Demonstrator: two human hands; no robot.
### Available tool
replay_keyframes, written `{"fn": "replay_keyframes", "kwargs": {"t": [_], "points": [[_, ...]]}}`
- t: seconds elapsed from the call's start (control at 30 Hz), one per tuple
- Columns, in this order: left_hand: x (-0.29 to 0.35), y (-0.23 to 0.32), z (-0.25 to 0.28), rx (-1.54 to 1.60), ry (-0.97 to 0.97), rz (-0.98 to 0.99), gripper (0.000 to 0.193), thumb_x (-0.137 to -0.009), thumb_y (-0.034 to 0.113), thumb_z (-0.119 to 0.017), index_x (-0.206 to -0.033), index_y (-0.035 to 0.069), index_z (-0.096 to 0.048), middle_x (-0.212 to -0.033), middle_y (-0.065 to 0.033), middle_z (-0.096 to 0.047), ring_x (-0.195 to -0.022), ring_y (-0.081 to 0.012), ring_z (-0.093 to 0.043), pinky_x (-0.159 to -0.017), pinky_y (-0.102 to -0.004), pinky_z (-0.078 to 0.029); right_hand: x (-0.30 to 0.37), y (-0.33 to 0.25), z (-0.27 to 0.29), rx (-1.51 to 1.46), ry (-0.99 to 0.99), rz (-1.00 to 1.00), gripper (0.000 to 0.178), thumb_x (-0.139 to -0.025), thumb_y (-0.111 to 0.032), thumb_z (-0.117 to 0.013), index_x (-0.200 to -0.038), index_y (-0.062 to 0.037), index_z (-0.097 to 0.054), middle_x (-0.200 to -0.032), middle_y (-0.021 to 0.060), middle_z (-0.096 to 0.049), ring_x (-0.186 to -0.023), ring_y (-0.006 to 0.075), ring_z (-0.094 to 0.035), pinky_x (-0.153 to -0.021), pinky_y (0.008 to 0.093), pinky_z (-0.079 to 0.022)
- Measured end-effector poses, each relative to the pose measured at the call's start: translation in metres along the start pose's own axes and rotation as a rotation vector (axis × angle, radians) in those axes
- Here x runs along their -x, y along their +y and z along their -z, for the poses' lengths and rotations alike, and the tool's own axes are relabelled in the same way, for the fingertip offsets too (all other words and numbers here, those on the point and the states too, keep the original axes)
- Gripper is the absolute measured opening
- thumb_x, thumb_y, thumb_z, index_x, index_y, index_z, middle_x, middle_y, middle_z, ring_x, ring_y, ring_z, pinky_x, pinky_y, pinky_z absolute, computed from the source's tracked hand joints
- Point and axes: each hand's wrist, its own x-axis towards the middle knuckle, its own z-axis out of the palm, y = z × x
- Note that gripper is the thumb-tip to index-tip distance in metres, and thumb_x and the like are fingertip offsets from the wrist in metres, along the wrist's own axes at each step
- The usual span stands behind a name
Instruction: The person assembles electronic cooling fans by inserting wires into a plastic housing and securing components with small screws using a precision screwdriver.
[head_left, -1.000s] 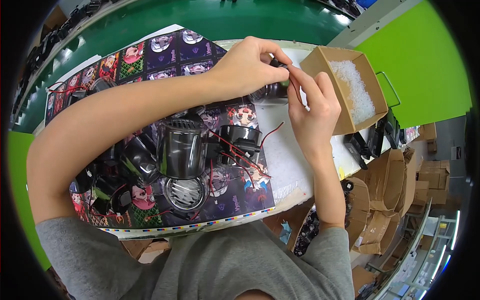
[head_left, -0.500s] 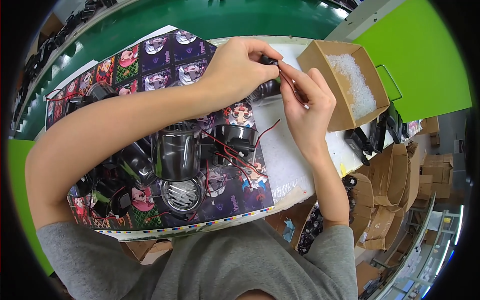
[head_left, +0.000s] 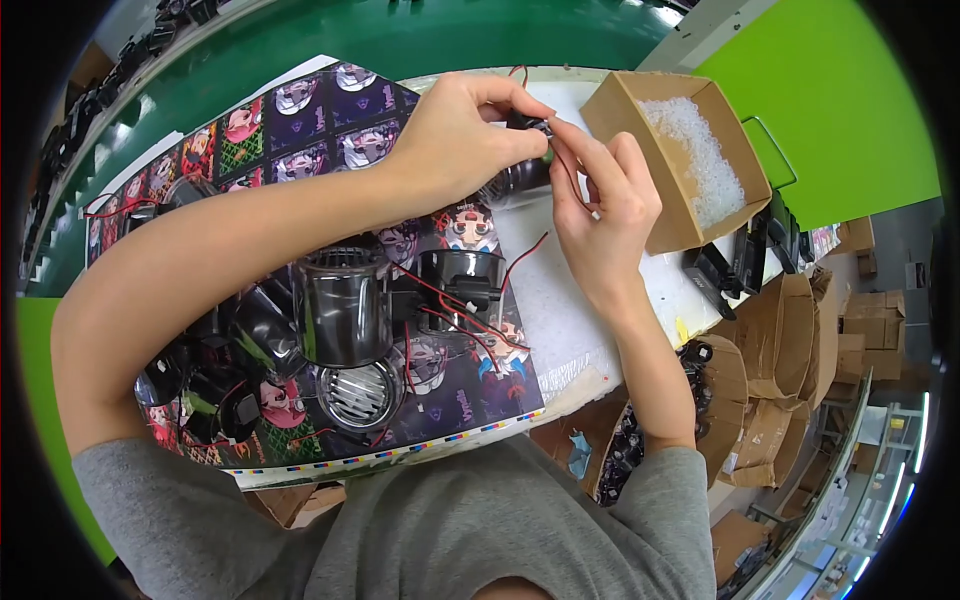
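My left hand (head_left: 462, 140) is closed, its thumb and fingers pinching a small black part (head_left: 522, 121) at the far side of the table. My right hand (head_left: 607, 205) meets it there, thumb and forefinger closed on a thin red-and-black wire (head_left: 566, 160) beside that part. Below the fingertips lies a dark shiny cylinder (head_left: 522, 184), partly covered by my left hand; whether it is joined to the small part I cannot tell. Nearer me stand a large black cylindrical housing (head_left: 345, 315) and a shorter black housing with red wires (head_left: 462, 275).
A cardboard box (head_left: 680, 225) of small clear pieces stands at the right. Past it lie several black parts (head_left: 708, 280). A printed sheet (head_left: 470, 395) with cartoon figures covers the table's left, bearing more dark housings and a silver ribbed disc (head_left: 358, 392). Open cartons (head_left: 780, 340) stand off the table's right.
Both hands stay together at the same part, with small finger shifts. The right hand has drawn slightly left, and a red wire loop now shows above the left hand. The whole view has shifted slightly.
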Motion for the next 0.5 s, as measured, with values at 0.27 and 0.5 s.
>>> {"fn": "replay_keyframes", "kwargs": {"t": [0.27,0.5], "points": [[-0.002,-0.006,-0.002,-0.036,-0.028,-0.085,0.022,-0.066,0.006,-0.062,-0.086,-0.004,-0.062,-0.082,-0.0105,-0.063,-0.077,-0.0130,-0.059,-0.070,-0.0242,-0.046,-0.005,0.002,0.004,-0.141,0.009,-0.083,0.027,-0.064,0.003,-0.064,-0.089,-0.0068,-0.063,-0.063,0.0054,-0.044,-0.052,0.0161,-0.049,-0.045,0.0280,-0.039],[0.002,-0.002,0.003,-0.113,-0.058,-0.111,0.022,-0.068,0.006,-0.062,-0.087,-0.004,-0.063,-0.083,-0.0105,-0.063,-0.078,-0.0124,-0.059,-0.071,-0.0247,-0.046,-0.016,0.003,0.014,-0.200,-0.091,-0.127,0.016,-0.067,-0.001,-0.064,-0.083,-0.0072,-0.064,-0.061,0.0057,-0.048,-0.049,0.0146,-0.050,-0.043,0.0266,-0.037]]}}
